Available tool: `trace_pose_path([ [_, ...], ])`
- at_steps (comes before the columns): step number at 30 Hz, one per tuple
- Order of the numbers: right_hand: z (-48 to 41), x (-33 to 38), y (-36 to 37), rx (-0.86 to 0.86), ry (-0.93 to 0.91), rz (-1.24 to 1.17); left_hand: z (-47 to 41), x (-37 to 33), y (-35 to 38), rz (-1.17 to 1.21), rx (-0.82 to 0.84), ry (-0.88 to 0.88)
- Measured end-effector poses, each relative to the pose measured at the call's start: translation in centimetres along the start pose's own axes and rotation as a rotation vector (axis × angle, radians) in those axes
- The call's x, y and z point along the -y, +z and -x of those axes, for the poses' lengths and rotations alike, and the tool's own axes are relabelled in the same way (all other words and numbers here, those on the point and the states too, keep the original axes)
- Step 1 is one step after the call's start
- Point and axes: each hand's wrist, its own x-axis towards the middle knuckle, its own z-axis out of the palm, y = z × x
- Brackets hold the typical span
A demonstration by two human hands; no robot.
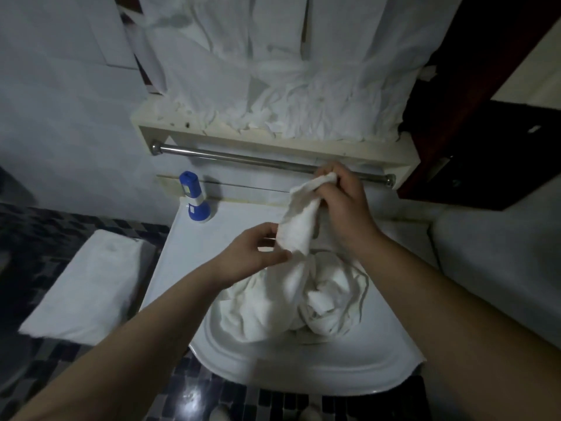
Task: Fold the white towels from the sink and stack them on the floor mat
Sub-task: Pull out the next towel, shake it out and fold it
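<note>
The right hand [343,205] is gripping the top end of a white towel [299,226] above the back of the sink [303,369]. The left hand [252,253] is pinching the lower edge of the same towel. The towel is hanging between both hands, just above the pile of towels [282,302] lying in the sink bowl. A blue and white torch [195,197] is standing on the sink's back left corner. A white flat thing [88,287] is lying on the floor left of the sink. It is maybe the floor mat, but the light is dim.
</note>
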Motion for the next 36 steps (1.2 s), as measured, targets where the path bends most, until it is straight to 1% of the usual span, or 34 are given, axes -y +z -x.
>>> trace_pose_path([
  [2, -0.9, 2.0, -0.5, -0.01, -0.086, -0.068, -0.5, -0.2, 0.6, -0.246, 0.026, -0.006],
  [4, -1.7, 4.2, -1.1, -0.032, -0.16, -0.095, -0.8, -0.4, 1.3, -0.476, 0.063, -0.054],
  [6, -2.0, 6.0, -1.9, -0.063, -0.224, -0.06, -0.9, 0.0, 1.8, -0.56, 0.065, -0.109],
  [7, -1.9, 6.8, -2.3, -0.073, -0.254, -0.013, -1.0, 0.3, 1.9, -0.561, 0.028, -0.131],
  [9, -1.4, 7.4, -2.8, -0.097, -0.286, 0.178, -1.0, 0.8, 1.6, -0.519, -0.11, -0.136],
  [12, -0.4, 5.8, -3.8, -0.155, -0.311, 0.62, -0.9, 0.3, 1.0, -0.413, -0.33, -0.062],
  [14, 0.2, 4.4, -4.3, -0.147, -0.289, 0.784, -1.1, -0.3, 0.4, -0.328, -0.424, -0.014],
  [15, 0.6, 3.8, -4.5, -0.138, -0.302, 0.841, -1.2, -0.8, 0.1, -0.313, -0.442, 0.007],
  [18, 1.9, 2.3, -4.6, -0.153, -0.384, 0.938, -1.5, -1.4, -0.5, -0.354, -0.366, 0.084],
  [19, 2.3, 2.0, -4.5, -0.145, -0.376, 0.936, -1.6, -1.6, -0.2, -0.381, -0.319, 0.121],
  [20, 2.5, 1.6, -4.3, -0.105, -0.317, 0.902, -1.7, -1.6, 0.2, -0.393, -0.272, 0.166],
  [22, 3.1, 0.9, -4.0, 0.109, -0.091, 0.806, -1.6, -1.9, 1.3, -0.366, -0.204, 0.258],
  [23, 3.4, 0.6, -3.8, 0.262, 0.004, 0.778, -1.4, -2.2, 1.8, -0.346, -0.188, 0.293],
  [24, 3.8, 0.2, -3.6, 0.412, 0.078, 0.769, -1.4, -2.2, 2.2, -0.318, -0.175, 0.314],
  [25, 4.2, -0.2, -3.3, 0.519, 0.126, 0.804, -1.3, -2.3, 2.6, -0.3, -0.172, 0.32],
  [26, 4.6, -0.8, -3.2, 0.578, 0.134, 0.825, -1.3, -2.3, 3.0, -0.291, -0.163, 0.322],
  [27, 4.9, -1.2, -3.2, 0.568, 0.144, 0.827, -1.2, -2.4, 3.4, -0.295, -0.146, 0.315],
  [30, 5.1, -1.7, -4.2, 0.416, 0.176, 0.843, -1.4, -1.7, 3.8, -0.344, -0.063, 0.271],
  [33, 5.2, -1.7, -5.5, 0.347, 0.205, 0.904, -1.8, 0.6, 3.1, -0.62, 0.038, 0.195],
  [34, 5.1, -1.7, -6.2, 0.311, 0.227, 0.931, -1.9, 1.6, 3.0, -0.674, 0.059, 0.154],
  [36, 4.8, -2.1, -7.7, 0.258, 0.252, 0.985, -1.8, 3.4, 2.7, -0.702, 0.051, 0.052],
])
